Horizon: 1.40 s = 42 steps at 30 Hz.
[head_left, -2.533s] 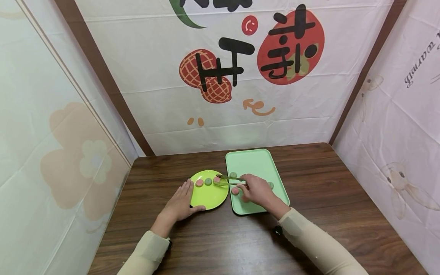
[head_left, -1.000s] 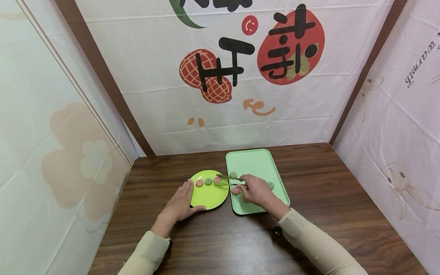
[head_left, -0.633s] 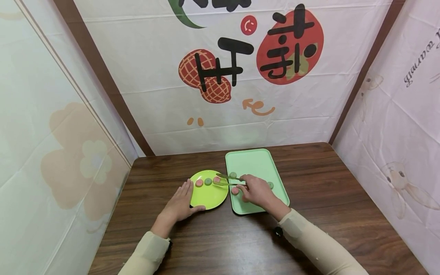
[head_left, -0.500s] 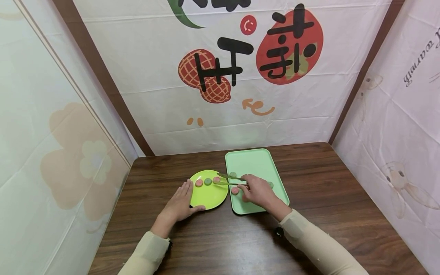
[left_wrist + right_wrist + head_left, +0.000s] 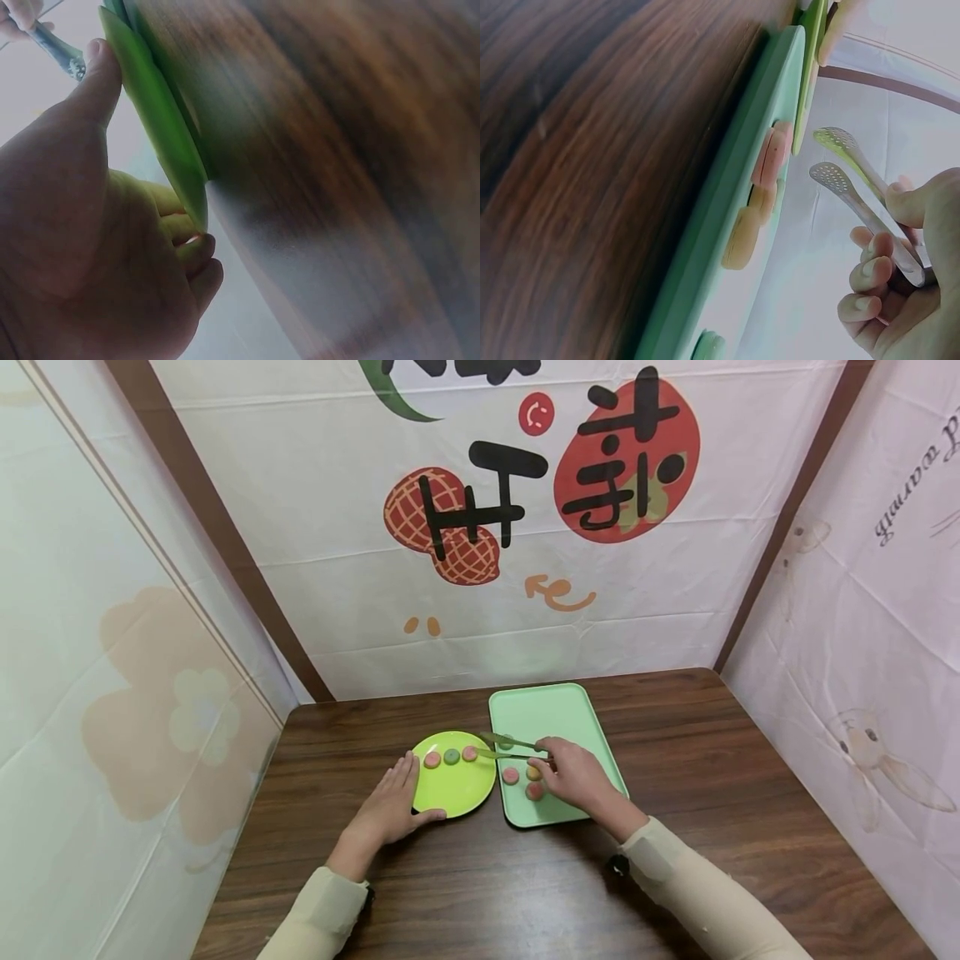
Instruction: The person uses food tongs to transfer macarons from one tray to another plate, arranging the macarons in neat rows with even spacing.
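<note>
My left hand lies along the left rim of a yellow-green plate, fingers straight and thumb at the near rim. On the plate sit a pink macaron, a green macaron and another pink macaron in a row. My right hand holds metal tongs above the border of plate and tray. In the right wrist view the tong tips stand apart with nothing between them. Beneath, the mint tray bears a green macaron, a pink one, a yellow one and a reddish one.
A brown wooden table carries the tray and plate, which stand side by side. White printed cloth rises behind the table's back edge, with cloth walls left and right. Another green macaron shows on the tray in the right wrist view.
The tongs have come off the rightmost pink macaron on the plate and shifted right and up with my right hand. The yellow macaron now shows. My left hand stays put.
</note>
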Tool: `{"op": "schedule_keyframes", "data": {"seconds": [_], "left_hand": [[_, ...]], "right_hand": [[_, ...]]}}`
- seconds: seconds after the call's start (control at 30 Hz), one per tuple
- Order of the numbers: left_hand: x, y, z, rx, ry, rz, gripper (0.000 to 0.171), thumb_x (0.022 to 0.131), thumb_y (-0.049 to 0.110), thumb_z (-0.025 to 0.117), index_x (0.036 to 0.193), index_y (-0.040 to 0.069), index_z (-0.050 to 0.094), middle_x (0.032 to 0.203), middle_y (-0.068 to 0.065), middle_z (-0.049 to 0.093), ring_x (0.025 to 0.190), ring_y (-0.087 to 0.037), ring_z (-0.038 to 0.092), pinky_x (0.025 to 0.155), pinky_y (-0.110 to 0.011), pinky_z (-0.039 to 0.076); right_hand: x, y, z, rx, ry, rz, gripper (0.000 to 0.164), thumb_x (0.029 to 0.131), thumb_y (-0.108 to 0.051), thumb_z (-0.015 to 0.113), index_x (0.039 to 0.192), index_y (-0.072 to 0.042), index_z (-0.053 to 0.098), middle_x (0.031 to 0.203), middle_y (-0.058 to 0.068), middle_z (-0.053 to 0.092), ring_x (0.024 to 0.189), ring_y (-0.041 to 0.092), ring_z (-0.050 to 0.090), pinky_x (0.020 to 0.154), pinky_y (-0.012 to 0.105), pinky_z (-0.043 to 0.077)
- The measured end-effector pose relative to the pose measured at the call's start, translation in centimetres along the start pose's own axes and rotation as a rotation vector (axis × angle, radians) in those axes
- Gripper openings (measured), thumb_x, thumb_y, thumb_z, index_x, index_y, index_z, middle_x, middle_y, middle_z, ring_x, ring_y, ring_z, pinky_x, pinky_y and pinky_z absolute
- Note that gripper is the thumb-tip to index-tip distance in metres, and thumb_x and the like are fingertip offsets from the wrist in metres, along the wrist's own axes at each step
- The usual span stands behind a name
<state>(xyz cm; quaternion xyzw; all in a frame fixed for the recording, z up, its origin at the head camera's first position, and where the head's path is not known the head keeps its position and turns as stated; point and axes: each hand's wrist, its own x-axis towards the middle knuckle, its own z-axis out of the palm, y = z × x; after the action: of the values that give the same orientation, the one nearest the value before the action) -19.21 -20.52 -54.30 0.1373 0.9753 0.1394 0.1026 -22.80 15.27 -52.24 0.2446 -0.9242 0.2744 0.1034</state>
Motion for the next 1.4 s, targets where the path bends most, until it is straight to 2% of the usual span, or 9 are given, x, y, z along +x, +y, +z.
{"op": "schedule_keyframes", "data": {"seconds": [0.3, 0.47, 0.67, 1.1, 1.3, 1.4], "left_hand": [[0.0, -0.2, 0.1, -0.004, 0.015, 0.000, 0.117, 0.098, 0.069, 0.067, 0.168, -0.008, 0.014, 0.177, -0.029, 0.008, 0.164, -0.043, 0.012, 0.133, -0.055, 0.018], [-0.1, -0.1, 0.1, -0.006, 0.014, 0.006, 0.117, 0.097, 0.069, 0.066, 0.168, -0.008, 0.014, 0.177, -0.029, 0.009, 0.164, -0.043, 0.012, 0.133, -0.055, 0.018], [-0.1, -0.1, 0.1, -0.007, 0.016, 0.010, 0.118, 0.097, 0.071, 0.066, 0.168, -0.009, 0.015, 0.176, -0.030, 0.010, 0.164, -0.044, 0.014, 0.133, -0.056, 0.019], [-0.3, 0.1, 0.0, -0.009, 0.034, 0.009, 0.116, 0.097, 0.067, 0.068, 0.167, -0.010, 0.017, 0.176, -0.030, 0.012, 0.164, -0.044, 0.015, 0.133, -0.055, 0.019], [-0.3, 0.0, 0.0, -0.010, 0.030, 0.004, 0.116, 0.097, 0.067, 0.068, 0.167, -0.010, 0.017, 0.176, -0.030, 0.012, 0.164, -0.044, 0.015, 0.133, -0.055, 0.018], [-0.3, 0.1, -0.1, -0.012, 0.031, 0.009, 0.116, 0.097, 0.068, 0.069, 0.167, -0.010, 0.018, 0.175, -0.031, 0.012, 0.163, -0.044, 0.016, 0.133, -0.055, 0.019]], "right_hand": [[-0.5, 0.9, -0.9, 0.024, 0.026, 0.015, 0.029, 0.103, -0.026, 0.076, 0.119, -0.001, 0.074, 0.094, 0.005, 0.073, 0.072, 0.013, 0.063, 0.064, 0.037, 0.056], [-0.8, 1.5, -1.0, 0.019, 0.051, 0.026, 0.028, 0.102, -0.025, 0.077, 0.118, -0.002, 0.075, 0.102, 0.010, 0.076, 0.077, 0.019, 0.070, 0.068, 0.040, 0.060], [-1.2, 2.0, -1.3, 0.039, 0.031, 0.056, 0.032, 0.104, -0.026, 0.075, 0.122, 0.000, 0.075, 0.112, 0.016, 0.077, 0.086, 0.026, 0.075, 0.073, 0.047, 0.063], [-1.6, 3.1, -0.8, 0.020, 0.017, 0.107, 0.034, 0.103, -0.030, 0.076, 0.123, -0.002, 0.075, 0.103, 0.009, 0.076, 0.080, 0.019, 0.071, 0.066, 0.041, 0.060], [-1.7, 3.2, -0.6, 0.019, 0.018, 0.115, 0.036, 0.103, -0.031, 0.077, 0.123, -0.002, 0.075, 0.095, 0.006, 0.074, 0.073, 0.012, 0.064, 0.062, 0.037, 0.056], [-1.7, 3.2, -0.6, 0.020, 0.022, 0.113, 0.036, 0.103, -0.030, 0.077, 0.123, -0.001, 0.075, 0.095, 0.007, 0.074, 0.073, 0.014, 0.065, 0.062, 0.038, 0.057]]}}
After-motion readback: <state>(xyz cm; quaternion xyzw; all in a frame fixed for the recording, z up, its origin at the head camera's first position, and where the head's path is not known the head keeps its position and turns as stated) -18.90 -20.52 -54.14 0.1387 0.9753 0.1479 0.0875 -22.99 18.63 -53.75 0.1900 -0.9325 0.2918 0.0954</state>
